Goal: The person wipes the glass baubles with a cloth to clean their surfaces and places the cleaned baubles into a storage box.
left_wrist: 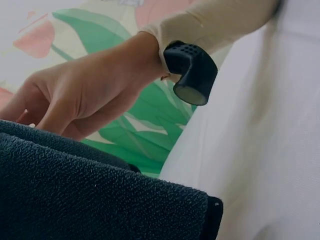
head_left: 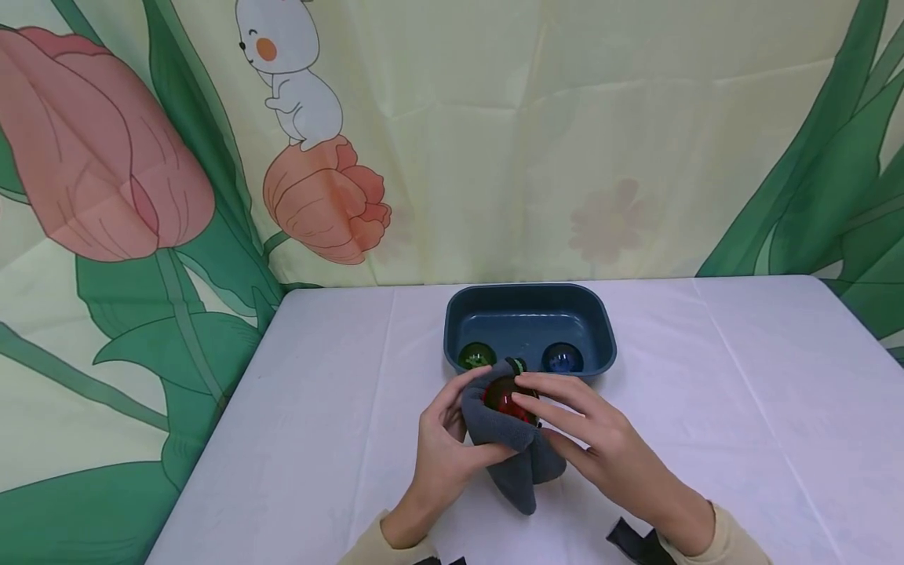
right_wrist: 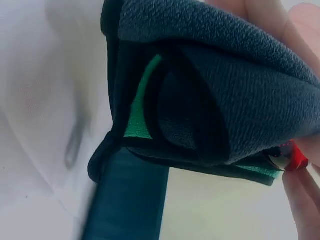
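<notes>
A dark grey cloth with black edging and some green lining is folded around a red glass ball. My left hand grips the cloth from the left, thumb across its front. With its fingertips on the ball, my right hand holds the ball from the right, its thumb lower down beside the cloth. In the left wrist view the cloth covers the foreground and hides part of a hand. The right wrist view has the cloth with the red ball peeking out at its edge.
Just behind the hands stands a dark blue tray. Inside it sit a green glass ball at the left and a blue glass ball at the right. A white cloth covers the table, and a printed curtain hangs behind.
</notes>
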Tool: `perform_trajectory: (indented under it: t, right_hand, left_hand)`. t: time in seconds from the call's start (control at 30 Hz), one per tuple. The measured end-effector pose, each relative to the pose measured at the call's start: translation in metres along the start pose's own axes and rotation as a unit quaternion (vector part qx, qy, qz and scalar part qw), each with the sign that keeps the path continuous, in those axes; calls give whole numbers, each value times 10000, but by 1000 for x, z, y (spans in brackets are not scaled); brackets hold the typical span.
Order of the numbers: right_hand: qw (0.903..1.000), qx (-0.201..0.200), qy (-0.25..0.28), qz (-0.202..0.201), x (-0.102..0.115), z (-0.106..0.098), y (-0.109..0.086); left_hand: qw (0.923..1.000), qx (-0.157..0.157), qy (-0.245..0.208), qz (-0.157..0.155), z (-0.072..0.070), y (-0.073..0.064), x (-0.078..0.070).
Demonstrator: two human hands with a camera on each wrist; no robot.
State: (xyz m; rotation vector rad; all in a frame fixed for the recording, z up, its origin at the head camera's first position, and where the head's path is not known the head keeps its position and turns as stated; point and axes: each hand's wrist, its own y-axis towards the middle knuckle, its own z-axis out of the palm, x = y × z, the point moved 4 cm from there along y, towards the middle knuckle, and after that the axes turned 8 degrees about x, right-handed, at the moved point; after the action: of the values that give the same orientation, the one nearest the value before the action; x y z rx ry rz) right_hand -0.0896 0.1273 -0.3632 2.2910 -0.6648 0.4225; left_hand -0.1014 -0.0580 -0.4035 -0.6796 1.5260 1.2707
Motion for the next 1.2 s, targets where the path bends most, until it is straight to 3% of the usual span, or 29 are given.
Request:
perform_trajectory:
  t: [0.13, 0.27, 0.47, 0.6, 0.73, 0.87, 1.0, 1.1, 1.2]
  right_hand:
    - [10000, -34, 56, 31, 0, 0, 0]
    - [9978, -61, 464, 476, -2, 0, -1]
    - [9775, -401, 1566, 1357, -9, 2, -3]
    - [9629, -456, 2156, 1558, -12, 4, -3]
    - [9637, -348, 2103, 1609, -13, 4, -2]
    - [9803, -172, 1474, 1304, -10, 0, -1]
    - [9966, -168, 595, 553, -6, -6, 0]
    - [9997, -241, 43, -79, -1, -7, 2]
    - [9990, -233, -149, -343, 1, -6, 2]
  left_hand:
    - [9999, 2, -68, -102, 0, 0, 0]
    - [9998, 45, -62, -169, 0, 0, 0]
    - [9999, 141, 19, -43, 0, -1, -1]
    - [9999, 132, 63, -25, 1, 0, -3]
    - [9998, 75, 148, 60, 1, 0, -3]
    - [9995, 31, 196, 259, 0, 0, -2]
    - [9998, -95, 95, 114, 1, 0, 0]
    - [9999, -156, -10, -25, 2, 0, 0]
    - [9998, -148, -70, -86, 2, -1, 0]
